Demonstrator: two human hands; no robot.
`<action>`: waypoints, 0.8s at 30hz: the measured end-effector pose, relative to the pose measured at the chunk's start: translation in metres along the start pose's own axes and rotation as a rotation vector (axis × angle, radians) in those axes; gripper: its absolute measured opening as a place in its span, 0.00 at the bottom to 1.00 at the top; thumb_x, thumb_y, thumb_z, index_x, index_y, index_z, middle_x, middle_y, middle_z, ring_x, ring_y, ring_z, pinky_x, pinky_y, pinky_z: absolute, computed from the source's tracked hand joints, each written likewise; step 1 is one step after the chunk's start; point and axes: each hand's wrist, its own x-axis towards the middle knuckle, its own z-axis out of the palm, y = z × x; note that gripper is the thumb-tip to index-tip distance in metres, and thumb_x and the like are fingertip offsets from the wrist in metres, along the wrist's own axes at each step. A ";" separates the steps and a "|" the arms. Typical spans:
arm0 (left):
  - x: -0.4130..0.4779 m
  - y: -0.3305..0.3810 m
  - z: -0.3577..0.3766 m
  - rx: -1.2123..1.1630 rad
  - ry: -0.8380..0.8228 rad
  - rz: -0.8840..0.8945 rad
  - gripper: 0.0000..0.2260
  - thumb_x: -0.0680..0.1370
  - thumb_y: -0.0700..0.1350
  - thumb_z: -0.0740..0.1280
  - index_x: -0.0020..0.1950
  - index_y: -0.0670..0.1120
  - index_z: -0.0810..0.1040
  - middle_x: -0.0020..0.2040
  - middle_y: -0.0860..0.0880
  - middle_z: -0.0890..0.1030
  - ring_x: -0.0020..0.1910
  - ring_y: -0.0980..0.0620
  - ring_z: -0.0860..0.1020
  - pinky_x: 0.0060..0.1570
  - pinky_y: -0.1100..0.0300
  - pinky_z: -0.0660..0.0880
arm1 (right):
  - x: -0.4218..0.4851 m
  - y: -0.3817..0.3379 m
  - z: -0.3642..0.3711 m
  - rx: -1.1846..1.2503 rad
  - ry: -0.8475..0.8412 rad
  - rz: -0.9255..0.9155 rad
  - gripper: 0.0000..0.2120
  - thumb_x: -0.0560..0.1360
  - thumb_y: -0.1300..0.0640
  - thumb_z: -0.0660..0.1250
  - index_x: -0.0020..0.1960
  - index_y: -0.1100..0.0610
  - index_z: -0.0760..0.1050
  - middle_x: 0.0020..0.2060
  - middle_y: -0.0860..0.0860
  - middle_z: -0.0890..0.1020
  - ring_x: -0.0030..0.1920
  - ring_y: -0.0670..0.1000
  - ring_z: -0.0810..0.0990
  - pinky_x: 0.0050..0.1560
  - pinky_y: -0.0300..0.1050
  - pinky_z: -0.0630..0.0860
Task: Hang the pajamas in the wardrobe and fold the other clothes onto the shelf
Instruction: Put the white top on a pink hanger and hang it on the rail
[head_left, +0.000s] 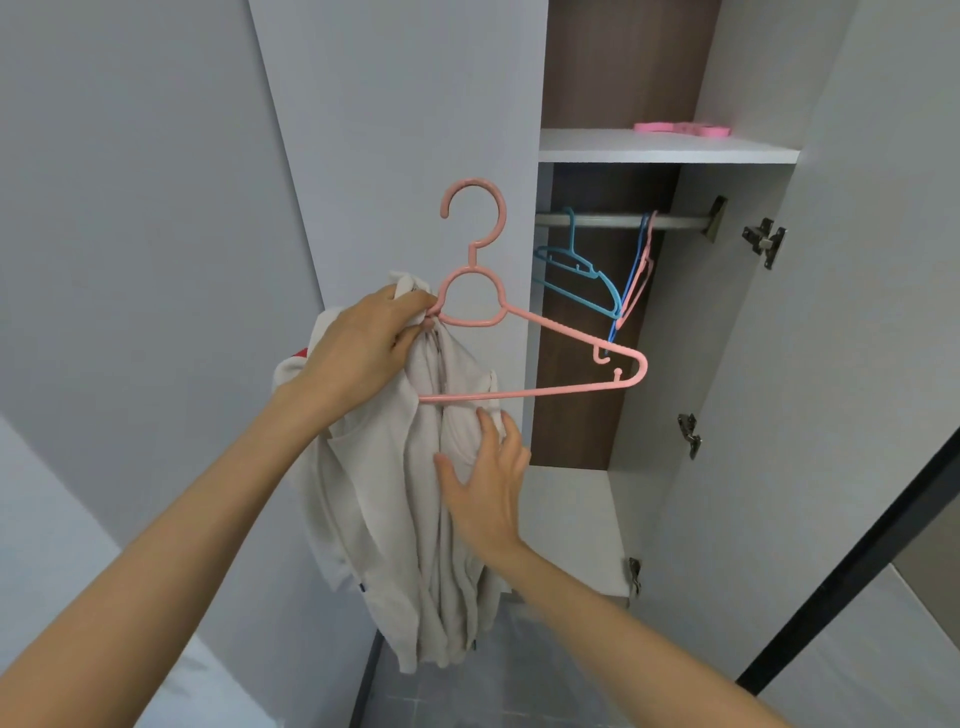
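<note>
L hand (358, 343) pinches pink hanger (571, 332) + bunched cream pajamas (384, 493), left of and below the rail (675, 222). R hand (485, 483) flat, fingers spread on fabric. Imo spread shoulders over both hanger arms b4 hooking on.

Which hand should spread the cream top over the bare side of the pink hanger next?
Probably the right hand: it is open and free, at the cream top just under the bare side of the pink hanger. The left hand grips hanger and bunched cloth together.
</note>
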 end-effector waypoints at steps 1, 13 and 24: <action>0.000 0.001 -0.001 -0.008 0.004 -0.004 0.09 0.81 0.43 0.57 0.57 0.45 0.75 0.42 0.52 0.69 0.41 0.51 0.67 0.38 0.59 0.59 | 0.006 -0.002 0.001 -0.027 0.006 0.009 0.33 0.76 0.45 0.65 0.75 0.50 0.55 0.74 0.50 0.54 0.70 0.51 0.54 0.70 0.48 0.59; -0.002 -0.009 0.006 -0.143 0.023 -0.060 0.09 0.81 0.47 0.58 0.55 0.47 0.75 0.39 0.53 0.68 0.38 0.53 0.66 0.38 0.58 0.60 | 0.034 0.030 -0.037 -0.163 0.201 -0.057 0.24 0.70 0.68 0.70 0.63 0.51 0.77 0.65 0.54 0.68 0.58 0.55 0.67 0.52 0.41 0.65; -0.025 -0.033 0.026 -0.277 -0.112 -0.028 0.07 0.81 0.46 0.60 0.54 0.49 0.77 0.39 0.59 0.72 0.40 0.64 0.70 0.38 0.62 0.66 | 0.068 0.058 -0.130 0.237 -0.193 0.072 0.07 0.72 0.62 0.73 0.45 0.66 0.82 0.37 0.59 0.82 0.41 0.49 0.76 0.45 0.47 0.72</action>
